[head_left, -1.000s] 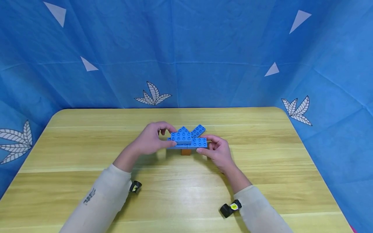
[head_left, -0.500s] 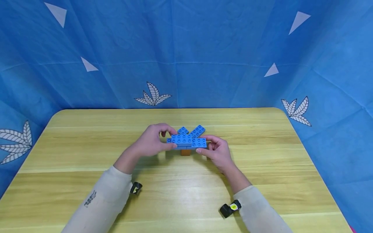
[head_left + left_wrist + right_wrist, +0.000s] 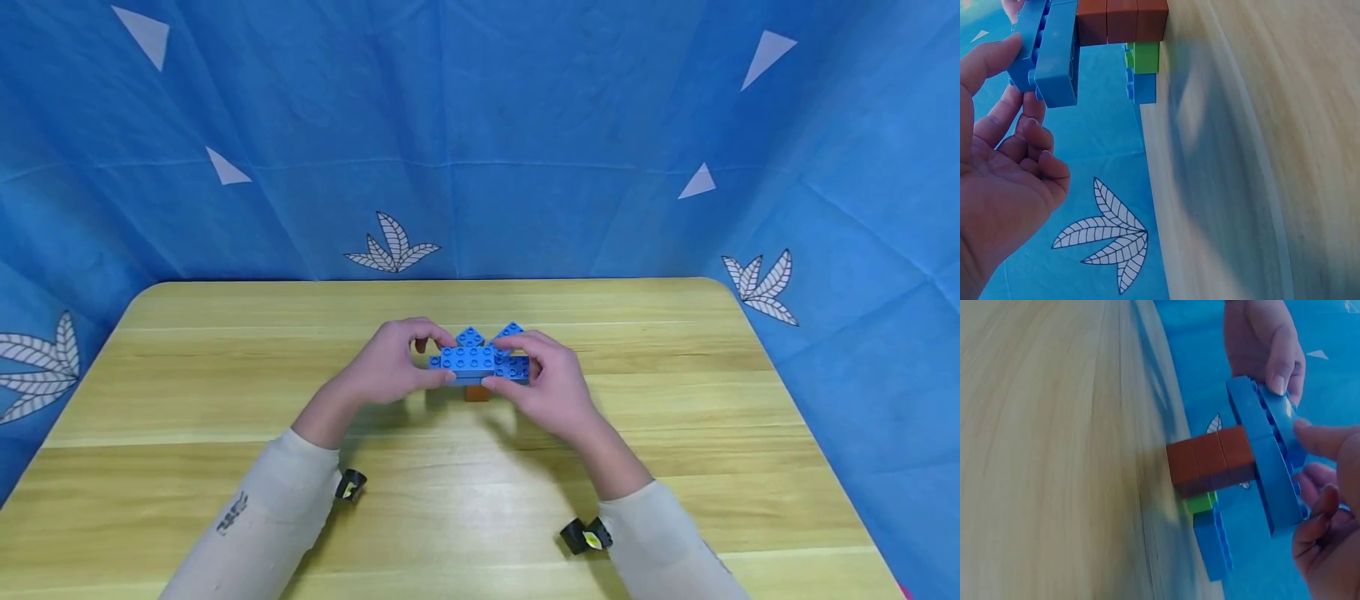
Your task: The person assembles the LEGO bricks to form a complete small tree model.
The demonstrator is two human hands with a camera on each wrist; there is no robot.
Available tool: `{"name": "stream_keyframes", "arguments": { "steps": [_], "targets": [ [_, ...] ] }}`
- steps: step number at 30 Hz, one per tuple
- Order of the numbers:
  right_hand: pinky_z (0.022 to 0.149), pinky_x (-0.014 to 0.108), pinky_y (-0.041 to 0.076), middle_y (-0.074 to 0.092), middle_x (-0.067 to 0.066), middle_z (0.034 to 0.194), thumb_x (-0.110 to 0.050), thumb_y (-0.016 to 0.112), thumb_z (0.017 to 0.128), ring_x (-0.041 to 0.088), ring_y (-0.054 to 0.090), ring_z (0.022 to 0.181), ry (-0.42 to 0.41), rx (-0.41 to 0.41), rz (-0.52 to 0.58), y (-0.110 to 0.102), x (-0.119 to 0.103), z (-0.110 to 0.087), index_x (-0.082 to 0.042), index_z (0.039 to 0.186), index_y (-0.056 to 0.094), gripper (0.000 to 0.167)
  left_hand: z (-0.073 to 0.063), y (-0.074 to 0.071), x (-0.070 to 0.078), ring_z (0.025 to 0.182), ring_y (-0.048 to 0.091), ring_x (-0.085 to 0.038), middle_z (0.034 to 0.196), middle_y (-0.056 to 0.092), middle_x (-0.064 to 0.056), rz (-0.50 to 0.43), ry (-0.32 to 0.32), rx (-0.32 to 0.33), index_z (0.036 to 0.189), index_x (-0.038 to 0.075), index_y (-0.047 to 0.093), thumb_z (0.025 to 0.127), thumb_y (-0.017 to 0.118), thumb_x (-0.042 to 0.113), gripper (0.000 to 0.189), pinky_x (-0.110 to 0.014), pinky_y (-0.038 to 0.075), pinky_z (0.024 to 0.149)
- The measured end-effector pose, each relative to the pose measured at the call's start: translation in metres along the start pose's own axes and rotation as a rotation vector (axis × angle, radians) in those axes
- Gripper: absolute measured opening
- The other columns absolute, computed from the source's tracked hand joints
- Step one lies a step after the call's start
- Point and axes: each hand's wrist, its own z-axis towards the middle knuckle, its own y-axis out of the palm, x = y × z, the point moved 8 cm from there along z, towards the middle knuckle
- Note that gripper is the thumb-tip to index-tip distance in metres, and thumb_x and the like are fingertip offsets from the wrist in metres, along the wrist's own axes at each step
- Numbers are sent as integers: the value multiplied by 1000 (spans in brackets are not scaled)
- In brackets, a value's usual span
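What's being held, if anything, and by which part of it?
The topmost blue rectangular studded plastic brick: the left hand pinches it near its left end, the right hand near its right, both across the long sides.

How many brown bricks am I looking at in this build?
3, stacked: bottom brick, middle brick and top brick, right beneath the blue bricks. Any behind them would be hidden.

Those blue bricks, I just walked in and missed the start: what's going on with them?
A person's left hand and right hand hold opposite ends of the top brick, over two lower bricks laid end to end on a brown stack. A gap shows between it and them, so it does not look fully pressed down.
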Motion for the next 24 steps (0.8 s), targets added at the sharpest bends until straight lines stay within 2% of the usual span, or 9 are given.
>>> {"name": "stream_keyframes", "arguments": {
  "steps": [4,7,14,18,24],
  "targets": [
    [45,28,31,66,-5,104,-22,84,84,15,38,50,74,-23,-33,4,4,0,-14,115,73,33,0,1,1,90,50,-33,98,63,1,-14,15,5,110,13,73,81,85,14,31,-36,42,63],
    [46,28,31,65,-5,102,-22,83,85,16,37,50,93,-26,-36,5,6,-1,-14,113,74,31,-1,1,2,88,51,-35,97,62,0,-31,22,12,109,12,73,81,84,12,30,-35,41,61],
    [46,29,32,64,-5,99,-21,83,85,16,38,50,61,-44,-75,7,4,1,-15,111,72,28,-3,1,0,77,53,-29,87,60,-4,-88,40,16,108,8,72,81,84,8,30,-33,46,65],
    [47,29,34,65,-5,100,-20,83,84,15,40,52,41,-55,-91,7,3,2,-15,109,71,27,-4,1,0,77,54,-25,89,59,-5,-116,43,15,108,7,72,80,84,5,31,-33,50,64],
    [51,30,38,65,-4,103,-19,83,84,17,43,57,37,-74,-96,9,5,4,-14,108,71,27,-5,1,3,75,54,-23,90,60,-3,-101,69,30,107,7,73,79,85,6,31,-32,50,64]
  ]
}}
